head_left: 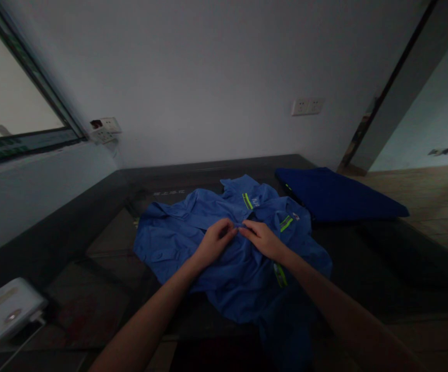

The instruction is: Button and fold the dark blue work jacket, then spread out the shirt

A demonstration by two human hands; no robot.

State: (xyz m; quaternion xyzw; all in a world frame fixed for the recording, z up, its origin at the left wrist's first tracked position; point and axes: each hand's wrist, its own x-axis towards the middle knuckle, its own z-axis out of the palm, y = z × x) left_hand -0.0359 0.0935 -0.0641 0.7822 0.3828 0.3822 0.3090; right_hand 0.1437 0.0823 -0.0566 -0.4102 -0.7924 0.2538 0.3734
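A blue work jacket [170, 232] with yellow-green reflective strips lies spread and rumpled on the dark table [108, 227]. Part of it hangs over the near edge. Near the jacket's middle, my left hand [219, 236] pinches its front edge between thumb and fingers. My right hand [260, 237] meets it from the other side, its fingertips also closed on the cloth. The two sets of fingertips almost touch. Whether a button or other fastener sits between them is too small and dark to make out.
At the right on the table rests a dark blue flat cloth item [340, 196]. A white box [11, 310] with a cable stands at the left front. Wall sockets [308, 107] are on the wall behind, and a window [15, 77] is at the left.
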